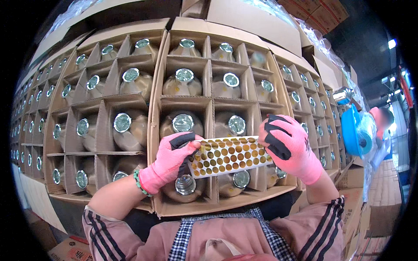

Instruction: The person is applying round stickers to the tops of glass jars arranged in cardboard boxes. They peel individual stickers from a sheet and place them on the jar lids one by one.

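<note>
A white sheet of round gold stickers (230, 157) is stretched level between my two pink-gloved hands, above an open cardboard carton (152, 113). My left hand (167, 158) pinches its left end between thumb and fingers. At the other end my right hand (292, 150) is closed on the upper corner, its black-tipped fingers curled inward. Below the sheet, glass bottles (182, 123) with silvery round tops stand upright in the divided compartments. Small gold dots show on a few of their shoulders. Part of the nearest bottles is hidden by the sheet and my hands.
More divided cartons of bottles (123, 122) stand close on the left and right. Raised flaps (254, 24) edge the far side. At the right are a blue basin (351, 130), clear plastic wrap (365, 130) and another person (383, 119). Flattened cardboard (385, 187) lies lower right.
</note>
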A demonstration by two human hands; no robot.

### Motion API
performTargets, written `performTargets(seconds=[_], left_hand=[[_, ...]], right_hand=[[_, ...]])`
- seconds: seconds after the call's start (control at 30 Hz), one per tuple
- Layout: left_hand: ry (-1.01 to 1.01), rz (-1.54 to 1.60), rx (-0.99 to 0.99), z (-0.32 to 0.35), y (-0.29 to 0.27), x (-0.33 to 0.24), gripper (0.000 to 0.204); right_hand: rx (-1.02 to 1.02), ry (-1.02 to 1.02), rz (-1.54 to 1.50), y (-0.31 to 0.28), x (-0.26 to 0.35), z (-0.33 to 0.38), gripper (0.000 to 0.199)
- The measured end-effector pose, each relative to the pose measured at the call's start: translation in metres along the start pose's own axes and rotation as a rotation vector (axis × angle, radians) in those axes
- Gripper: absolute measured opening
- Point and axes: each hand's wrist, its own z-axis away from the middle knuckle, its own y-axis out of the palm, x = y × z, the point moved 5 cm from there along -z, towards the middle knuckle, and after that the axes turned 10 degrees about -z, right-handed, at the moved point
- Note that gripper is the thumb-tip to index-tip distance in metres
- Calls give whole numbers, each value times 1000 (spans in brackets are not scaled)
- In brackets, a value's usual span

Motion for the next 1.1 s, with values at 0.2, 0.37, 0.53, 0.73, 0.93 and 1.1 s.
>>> performTargets(seconds=[0.2, 0.37, 0.53, 0.73, 0.93, 1.1], left_hand=[[-41, 134, -84, -4, -4, 7, 19], [-51, 87, -93, -4, -4, 10, 20], [-61, 89, -29, -6, -1, 9, 19], [35, -11, -19, -7, 3, 0, 20], [-14, 36, -96, -8, -3, 7, 22], [-34, 5, -50, -7, -4, 3, 20]], right_hand=[[6, 12, -456, -9, -22, -20, 17], [-244, 229, -881, -19, -71, -76, 8], [-86, 321, -857, 14, -147, -150, 19], [89, 191, 147, 85, -206, -225, 18], [459, 194, 566, 153, -212, -263, 28], [520, 165, 546, 169, -234, -267, 32]])
